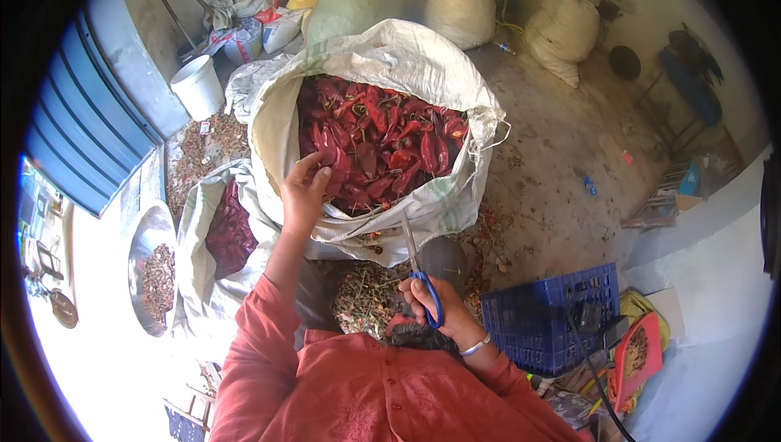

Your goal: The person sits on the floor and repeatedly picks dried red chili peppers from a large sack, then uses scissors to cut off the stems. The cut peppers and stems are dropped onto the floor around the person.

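Note:
A large white woven sack (pixel 390 54) stands open in front of me, filled with dried red chili peppers (pixel 378 143). At the near left of the pile, my left hand (pixel 305 195) reaches inside the rim, thumb and fingertips against a dark red pepper (pixel 335 167). Whether it grips that pepper is hard to see. My right hand (pixel 439 304) holds scissors (pixel 415 253) by their blue handles. The blades point away from me and their tips reach the sack's near rim. Below, between my legs, lies a heap of cut stems and scraps (pixel 366 295).
Left of me are a smaller sack of red peppers (pixel 232 234), a metal basin of scraps (pixel 157 283) and a white bucket (pixel 198 88). A blue plastic crate (pixel 552 314) and a red dustpan (pixel 637 356) sit at right. Full sacks (pixel 460 5) line the back.

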`<state>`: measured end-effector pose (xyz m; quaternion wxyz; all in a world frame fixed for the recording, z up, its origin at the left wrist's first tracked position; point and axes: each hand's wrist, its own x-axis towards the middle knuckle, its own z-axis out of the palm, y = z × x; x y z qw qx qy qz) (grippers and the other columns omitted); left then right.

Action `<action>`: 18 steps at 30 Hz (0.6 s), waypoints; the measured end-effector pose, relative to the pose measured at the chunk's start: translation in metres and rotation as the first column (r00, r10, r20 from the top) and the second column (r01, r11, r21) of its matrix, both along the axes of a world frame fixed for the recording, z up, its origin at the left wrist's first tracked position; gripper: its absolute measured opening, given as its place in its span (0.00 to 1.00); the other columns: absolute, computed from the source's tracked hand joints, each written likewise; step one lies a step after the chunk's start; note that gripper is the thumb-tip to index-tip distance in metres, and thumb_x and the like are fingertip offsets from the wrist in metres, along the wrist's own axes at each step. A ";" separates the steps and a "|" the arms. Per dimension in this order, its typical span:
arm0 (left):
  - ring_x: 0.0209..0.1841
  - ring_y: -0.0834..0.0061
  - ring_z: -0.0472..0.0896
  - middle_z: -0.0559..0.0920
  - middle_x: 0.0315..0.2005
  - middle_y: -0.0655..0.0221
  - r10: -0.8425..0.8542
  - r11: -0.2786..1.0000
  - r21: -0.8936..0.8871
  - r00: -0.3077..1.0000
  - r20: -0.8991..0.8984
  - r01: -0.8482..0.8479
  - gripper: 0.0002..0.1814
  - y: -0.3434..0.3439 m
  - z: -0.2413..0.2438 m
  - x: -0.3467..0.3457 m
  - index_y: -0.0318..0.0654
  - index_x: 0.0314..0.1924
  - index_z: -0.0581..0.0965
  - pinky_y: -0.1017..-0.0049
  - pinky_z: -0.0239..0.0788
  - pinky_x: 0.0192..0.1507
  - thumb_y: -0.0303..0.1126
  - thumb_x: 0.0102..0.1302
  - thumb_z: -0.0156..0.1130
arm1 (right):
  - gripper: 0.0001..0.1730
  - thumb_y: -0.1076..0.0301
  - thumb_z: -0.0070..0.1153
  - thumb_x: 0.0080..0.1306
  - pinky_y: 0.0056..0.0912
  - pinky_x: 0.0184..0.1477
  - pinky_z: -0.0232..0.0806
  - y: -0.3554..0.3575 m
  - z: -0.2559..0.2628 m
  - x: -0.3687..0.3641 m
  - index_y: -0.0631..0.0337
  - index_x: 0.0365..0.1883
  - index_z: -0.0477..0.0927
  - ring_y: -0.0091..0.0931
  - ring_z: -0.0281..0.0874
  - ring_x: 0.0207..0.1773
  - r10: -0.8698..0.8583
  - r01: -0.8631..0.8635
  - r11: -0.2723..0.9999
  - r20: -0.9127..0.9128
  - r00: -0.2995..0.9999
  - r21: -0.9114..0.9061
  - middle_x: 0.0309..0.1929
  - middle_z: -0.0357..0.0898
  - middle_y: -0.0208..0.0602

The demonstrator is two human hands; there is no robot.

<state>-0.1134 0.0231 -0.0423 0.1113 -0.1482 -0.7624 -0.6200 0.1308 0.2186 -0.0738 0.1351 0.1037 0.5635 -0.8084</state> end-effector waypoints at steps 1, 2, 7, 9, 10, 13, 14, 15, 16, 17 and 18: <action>0.44 0.75 0.82 0.83 0.43 0.62 -0.030 0.995 0.101 0.991 0.128 0.018 0.18 0.000 -0.001 0.000 0.32 0.57 0.77 0.74 0.74 0.45 0.26 0.67 0.60 | 0.32 0.41 0.50 0.72 0.18 0.22 0.63 0.000 0.002 -0.001 0.69 0.47 0.74 0.14 0.66 0.22 -0.013 0.013 1.000 -0.010 1.000 0.009 0.28 0.70 0.26; 0.45 0.75 0.82 0.83 0.44 0.63 -0.072 0.979 0.202 0.966 0.249 0.021 0.19 -0.002 -0.001 0.004 0.31 0.58 0.76 0.75 0.75 0.46 0.25 0.68 0.59 | 0.32 0.41 0.50 0.72 0.18 0.22 0.63 0.001 0.003 -0.001 0.69 0.47 0.74 0.14 0.66 0.22 -0.012 0.012 1.000 -0.024 1.000 0.020 0.28 0.70 0.26; 0.44 0.74 0.84 0.81 0.49 0.62 -0.053 0.968 0.250 0.951 0.305 -0.026 0.19 -0.016 -0.014 0.019 0.29 0.61 0.73 0.77 0.76 0.45 0.29 0.73 0.53 | 0.30 0.43 0.51 0.72 0.18 0.22 0.64 0.006 0.006 -0.001 0.69 0.46 0.75 0.13 0.67 0.22 -0.018 0.020 0.998 -0.042 0.999 0.059 0.28 0.70 0.26; 0.43 0.74 0.84 0.81 0.48 0.62 -0.071 0.942 0.334 0.944 0.323 -0.044 0.19 -0.022 -0.012 0.026 0.29 0.60 0.73 0.78 0.76 0.44 0.32 0.74 0.53 | 0.29 0.45 0.53 0.72 0.17 0.22 0.63 0.005 0.008 -0.005 0.68 0.46 0.75 0.14 0.67 0.21 -0.053 0.055 0.997 -0.039 0.998 0.052 0.28 0.70 0.26; 0.43 0.74 0.84 0.82 0.48 0.62 -0.081 0.926 0.374 0.940 0.331 -0.052 0.19 -0.025 -0.008 0.031 0.29 0.60 0.73 0.78 0.76 0.44 0.33 0.75 0.52 | 0.28 0.46 0.53 0.72 0.17 0.22 0.63 0.005 0.009 -0.006 0.68 0.46 0.75 0.14 0.67 0.21 -0.071 0.073 0.996 -0.037 0.997 0.048 0.28 0.70 0.26; 0.42 0.75 0.84 0.83 0.46 0.63 -0.073 0.940 0.340 0.957 0.281 -0.028 0.19 -0.034 0.007 0.054 0.29 0.59 0.74 0.78 0.76 0.44 0.34 0.75 0.53 | 0.21 0.53 0.58 0.71 0.17 0.22 0.64 0.002 0.007 -0.007 0.66 0.46 0.76 0.14 0.67 0.20 -0.103 0.103 0.995 -0.043 0.994 0.009 0.29 0.72 0.26; 0.38 0.78 0.84 0.84 0.41 0.65 -0.095 0.943 0.332 0.959 0.266 0.002 0.18 -0.035 0.013 0.066 0.29 0.58 0.75 0.77 0.76 0.43 0.35 0.76 0.53 | 0.19 0.56 0.59 0.71 0.17 0.22 0.64 0.001 0.007 -0.007 0.65 0.47 0.76 0.13 0.67 0.20 -0.114 0.116 0.993 -0.060 0.992 0.028 0.29 0.73 0.27; 0.36 0.78 0.84 0.84 0.39 0.66 -0.193 0.952 0.290 0.931 0.309 0.101 0.18 -0.034 0.022 0.080 0.29 0.57 0.75 0.77 0.76 0.41 0.35 0.75 0.53 | 0.18 0.59 0.60 0.70 0.16 0.22 0.64 -0.001 0.008 -0.008 0.65 0.47 0.76 0.13 0.67 0.20 -0.125 0.129 0.990 -0.078 0.989 0.048 0.30 0.74 0.27; 0.34 0.79 0.83 0.84 0.37 0.66 -0.271 0.951 0.243 0.893 0.360 0.191 0.18 -0.036 0.031 0.098 0.29 0.56 0.76 0.78 0.76 0.40 0.34 0.75 0.54 | 0.16 0.61 0.61 0.70 0.16 0.23 0.64 -0.006 0.010 -0.008 0.64 0.47 0.76 0.13 0.67 0.20 -0.126 0.131 0.990 -0.091 0.988 0.059 0.30 0.75 0.28; 0.32 0.80 0.83 0.84 0.34 0.67 -0.344 0.938 0.202 0.843 0.414 0.283 0.17 -0.035 0.034 0.112 0.29 0.56 0.76 0.78 0.76 0.38 0.34 0.75 0.55 | 0.16 0.62 0.59 0.70 0.17 0.23 0.65 -0.010 0.016 -0.011 0.64 0.48 0.75 0.14 0.68 0.21 -0.109 0.117 0.990 -0.102 0.989 0.077 0.31 0.75 0.28; 0.31 0.82 0.81 0.84 0.33 0.68 -0.445 0.893 0.162 0.771 0.455 0.420 0.16 -0.036 0.030 0.126 0.29 0.54 0.78 0.79 0.75 0.35 0.34 0.74 0.57 | 0.15 0.63 0.58 0.71 0.18 0.24 0.65 -0.016 0.026 -0.014 0.65 0.49 0.75 0.14 0.69 0.23 -0.086 0.096 0.991 -0.111 0.990 0.094 0.31 0.74 0.28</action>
